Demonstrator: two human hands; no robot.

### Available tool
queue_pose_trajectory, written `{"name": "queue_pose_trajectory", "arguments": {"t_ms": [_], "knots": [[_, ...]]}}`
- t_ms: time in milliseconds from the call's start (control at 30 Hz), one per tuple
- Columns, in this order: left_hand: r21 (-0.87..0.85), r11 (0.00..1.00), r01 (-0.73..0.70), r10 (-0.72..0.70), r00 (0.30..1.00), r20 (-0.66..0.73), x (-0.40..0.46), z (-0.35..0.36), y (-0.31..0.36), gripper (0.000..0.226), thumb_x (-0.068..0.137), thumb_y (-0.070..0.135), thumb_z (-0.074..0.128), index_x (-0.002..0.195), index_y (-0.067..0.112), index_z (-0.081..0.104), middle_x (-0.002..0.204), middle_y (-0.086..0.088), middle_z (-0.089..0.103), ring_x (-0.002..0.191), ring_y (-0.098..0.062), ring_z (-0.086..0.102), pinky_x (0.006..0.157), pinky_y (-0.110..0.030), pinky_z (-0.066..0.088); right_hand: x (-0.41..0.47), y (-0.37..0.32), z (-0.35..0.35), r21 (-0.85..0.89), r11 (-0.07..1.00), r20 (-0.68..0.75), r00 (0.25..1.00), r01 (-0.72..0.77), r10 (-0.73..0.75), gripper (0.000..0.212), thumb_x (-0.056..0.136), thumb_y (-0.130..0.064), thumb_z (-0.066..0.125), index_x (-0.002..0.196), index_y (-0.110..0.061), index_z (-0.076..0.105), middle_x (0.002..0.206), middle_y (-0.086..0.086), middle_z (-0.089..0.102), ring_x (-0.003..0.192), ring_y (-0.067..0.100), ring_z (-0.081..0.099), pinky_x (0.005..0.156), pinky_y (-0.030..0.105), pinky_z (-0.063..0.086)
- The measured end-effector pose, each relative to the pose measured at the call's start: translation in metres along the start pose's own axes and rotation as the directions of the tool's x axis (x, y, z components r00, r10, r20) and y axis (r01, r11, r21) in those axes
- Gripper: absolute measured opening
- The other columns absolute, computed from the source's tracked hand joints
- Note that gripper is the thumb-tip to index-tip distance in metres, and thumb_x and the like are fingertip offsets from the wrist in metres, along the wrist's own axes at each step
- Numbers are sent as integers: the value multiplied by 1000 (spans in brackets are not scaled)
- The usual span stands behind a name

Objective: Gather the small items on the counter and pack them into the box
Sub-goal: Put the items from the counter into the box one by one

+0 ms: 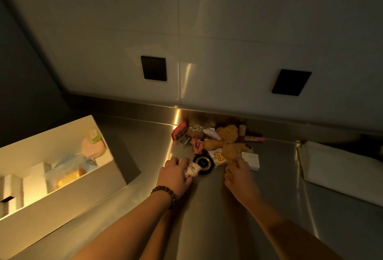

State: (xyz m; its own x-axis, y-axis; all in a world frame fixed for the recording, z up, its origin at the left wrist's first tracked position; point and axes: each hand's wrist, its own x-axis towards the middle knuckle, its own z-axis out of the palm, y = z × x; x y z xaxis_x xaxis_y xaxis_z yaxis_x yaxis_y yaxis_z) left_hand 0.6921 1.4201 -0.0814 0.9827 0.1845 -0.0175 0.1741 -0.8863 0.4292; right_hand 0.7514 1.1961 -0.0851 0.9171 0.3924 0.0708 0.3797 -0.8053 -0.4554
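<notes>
Fingers (187,179) of left hand (174,173) clamped on small cloth bundle (192,171), right hand's (240,173) on plush toy (229,145); box (62,197) part-filled, pile left on surface (207,218).

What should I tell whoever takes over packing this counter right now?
Left hand: closed on a small white patterned fabric piece beside the round black compact.
Right hand: gripping the lower end of the tan plush bear.
Box: open on the counter's left, already holding a pink round case, blue face masks, a yellow item and small white boxes.
Left to pack: the pile by the back wall, including a red packet, checkered scrunchie, small white box, cartoon packet and pink tube.
</notes>
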Motion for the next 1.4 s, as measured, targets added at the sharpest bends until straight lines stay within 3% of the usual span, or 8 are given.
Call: {"name": "queue_pose_trajectory", "arguments": {"t_ms": [300,400,500,633,733,867,1067,1400], "knots": [[-1,999,-35,35,999,-19,-37,-8,4,51,81,48,54,128,37,39,115,2,44,98,-14,42,82,-28,40,-64,-10,4,16,1000,-30,999,-25,26,30,82,-23,63,111,-18,62,130,-5,37,113,9,42,94,21,41],[-11,1000,-22,22,1000,-11,-44,-6,0,51,81,47,54,129,38,38,117,2,44,100,-15,43,86,-31,43,-67,-16,-1,14,1000,-69,998,1,0,31,80,-33,61,110,-24,57,121,-5,40,111,13,44,91,27,44],[-16,1000,-13,12,1000,-25,-46,-8,-1,50,82,46,54,128,38,38,117,2,45,101,-15,43,89,-34,43,-47,-20,-8,-55,997,-192,980,-61,49,51,81,-43,64,125,-24,48,130,5,40,120,22,40,96,38,43],[-6,1000,15,-15,998,-54,-46,-16,-3,51,82,46,55,129,37,39,118,2,45,103,-17,43,90,-35,42,-13,-24,-9,-149,968,-51,979,-204,198,67,84,-50,61,138,-23,33,143,14,28,126,34,36,101,45,40],[-17,999,37,-38,997,-67,-47,-23,-7,51,82,46,56,129,37,39,119,2,45,103,-16,43,89,-32,41,-2,-24,0,-64,967,14,969,-246,247,50,89,-38,59,132,-21,41,140,15,35,125,33,40,103,46,39],[2,999,33,-33,993,-116,-50,-35,-12,52,82,45,58,129,35,39,119,1,45,106,-16,43,91,-32,39,1,-26,-3,6,968,-122,960,-252,251,29,94,-24,53,120,-14,52,126,15,50,113,29,50,94,40,46],[44,999,10,0,976,-220,-48,-69,-14,53,83,44,56,131,31,40,118,-1,46,106,-18,43,91,-35,39,3,-63,-42,253,965,-260,956,-66,133,30,87,-24,64,116,-20,57,121,7,48,109,23,51,92,38,45],[-10,1000,27,-28,875,-483,-62,-165,-53,54,81,41,59,131,28,43,118,-3,47,104,-20,45,87,-37,44,27,-190,-59,370,899,-312,943,234,-117,36,82,-17,68,117,-22,59,115,-1,47,104,16,50,87,28,41]]}}
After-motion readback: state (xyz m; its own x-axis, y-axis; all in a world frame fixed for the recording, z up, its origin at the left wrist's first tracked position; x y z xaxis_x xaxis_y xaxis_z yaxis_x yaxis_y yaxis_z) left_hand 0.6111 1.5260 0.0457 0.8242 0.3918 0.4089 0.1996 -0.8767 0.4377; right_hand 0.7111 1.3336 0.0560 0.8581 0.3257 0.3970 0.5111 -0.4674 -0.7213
